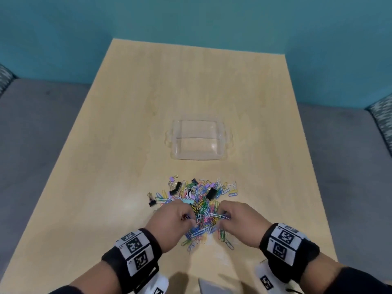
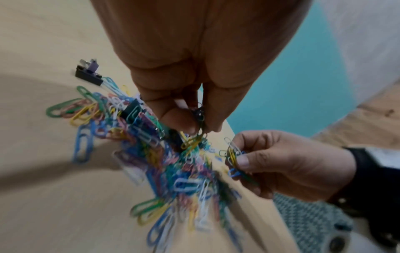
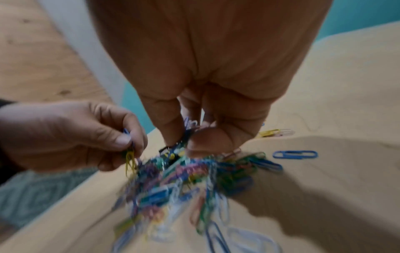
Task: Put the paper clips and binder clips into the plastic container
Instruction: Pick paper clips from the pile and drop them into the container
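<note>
A pile of coloured paper clips mixed with black and pastel binder clips lies on the wooden table, just in front of an empty clear plastic container. Both hands sit at the near side of the pile. My left hand pinches a small bunch of clips between thumb and fingers. My right hand pinches another bunch of paper clips; in the left wrist view this hand holds white, yellow and blue clips. Several clips dangle from both pinches.
The light wooden table stretches far beyond the container. A grey seat flanks it on the left and right, with a teal wall behind. Loose clips lie at the pile's edges, such as a blue clip.
</note>
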`<state>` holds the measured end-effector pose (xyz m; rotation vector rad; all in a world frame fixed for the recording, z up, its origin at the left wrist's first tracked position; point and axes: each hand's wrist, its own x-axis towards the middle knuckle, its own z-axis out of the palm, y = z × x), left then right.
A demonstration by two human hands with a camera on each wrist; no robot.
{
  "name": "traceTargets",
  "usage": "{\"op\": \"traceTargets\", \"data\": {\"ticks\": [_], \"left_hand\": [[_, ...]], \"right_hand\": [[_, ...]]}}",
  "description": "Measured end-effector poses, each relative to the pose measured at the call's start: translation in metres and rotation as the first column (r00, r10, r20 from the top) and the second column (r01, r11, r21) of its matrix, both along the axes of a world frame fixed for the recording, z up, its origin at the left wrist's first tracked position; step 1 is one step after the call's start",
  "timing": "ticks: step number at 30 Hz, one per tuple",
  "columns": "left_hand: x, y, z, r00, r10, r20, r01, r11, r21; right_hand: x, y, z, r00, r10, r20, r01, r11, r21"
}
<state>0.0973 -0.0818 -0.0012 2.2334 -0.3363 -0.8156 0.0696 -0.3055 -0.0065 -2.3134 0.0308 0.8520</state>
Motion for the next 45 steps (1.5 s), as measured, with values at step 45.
{"op": "traceTargets", "data": {"ticks": [45], "left_hand": [[-0.089,0.009,-0.041,0.915,-0.178,0.363,0.044,0.936,0.348]], "right_hand": [[-0.067,0.041,-0.025,0.928,0.293,0.232,-0.203,0.916,-0.347]]}}
